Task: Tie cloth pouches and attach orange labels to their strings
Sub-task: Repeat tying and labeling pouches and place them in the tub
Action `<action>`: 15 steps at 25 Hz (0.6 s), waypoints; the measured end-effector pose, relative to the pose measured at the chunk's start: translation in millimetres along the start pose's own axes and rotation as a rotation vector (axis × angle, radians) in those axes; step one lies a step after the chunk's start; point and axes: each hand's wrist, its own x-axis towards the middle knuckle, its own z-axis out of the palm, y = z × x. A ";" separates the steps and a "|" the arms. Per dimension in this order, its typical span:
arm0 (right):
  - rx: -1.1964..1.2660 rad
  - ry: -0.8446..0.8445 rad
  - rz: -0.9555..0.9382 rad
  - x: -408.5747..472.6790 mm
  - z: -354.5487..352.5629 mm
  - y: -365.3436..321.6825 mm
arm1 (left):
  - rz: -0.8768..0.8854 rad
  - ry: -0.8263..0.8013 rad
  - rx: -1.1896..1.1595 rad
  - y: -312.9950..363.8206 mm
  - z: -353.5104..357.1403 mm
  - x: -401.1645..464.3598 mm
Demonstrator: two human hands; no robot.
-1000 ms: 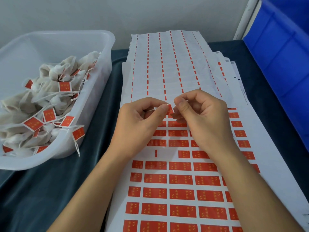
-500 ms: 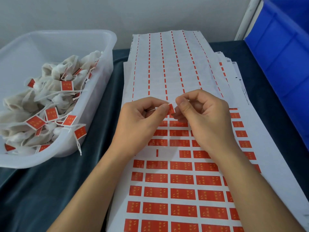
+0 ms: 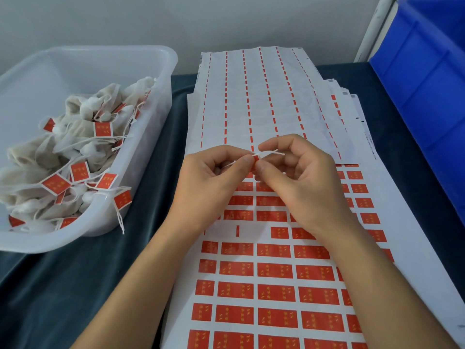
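Note:
My left hand (image 3: 210, 178) and my right hand (image 3: 299, 182) meet above a sheet of orange labels (image 3: 274, 293). Between their fingertips sits one small orange label (image 3: 256, 158), pinched by both hands. A thin white string (image 3: 273, 152) runs from the label to the right over my right fingers. Whatever pouch the string belongs to is hidden behind my hands. Finished cloth pouches (image 3: 75, 144) with orange tags lie heaped in a clear plastic tub (image 3: 156, 79) at the left.
Used label sheets (image 3: 261, 96) with only thin orange strips left lie stacked at the back. A blue crate (image 3: 427, 79) stands at the right edge. Dark teal cloth (image 3: 83, 278) covers the table.
Both hands stay together on the label. The string now shows stretched to the right across my right fingers, and the label looks more folded between the fingertips.

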 end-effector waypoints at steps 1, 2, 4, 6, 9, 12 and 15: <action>-0.028 -0.002 -0.012 -0.1 0.8 0.5 | -0.002 0.010 0.000 -1.5 -0.6 0.5; -0.047 0.006 -0.021 -0.2 1.2 0.9 | -0.009 0.024 0.006 -3.1 -1.3 1.0; -0.046 0.028 -0.033 -0.2 0.8 1.8 | -0.032 0.048 0.012 -5.5 -2.1 1.7; -0.011 0.025 -0.031 -0.4 -0.1 2.7 | -0.053 0.054 0.004 -6.1 -1.9 2.0; 0.009 -0.025 -0.019 -1.2 1.3 3.6 | -0.049 0.042 0.006 -5.9 -1.6 2.0; -0.054 -0.044 -0.020 -0.9 3.5 3.9 | -0.026 0.025 -0.005 -7.1 -0.8 1.7; -0.016 -0.054 -0.028 -0.8 1.8 3.5 | -0.020 0.040 0.002 -9.4 0.9 2.2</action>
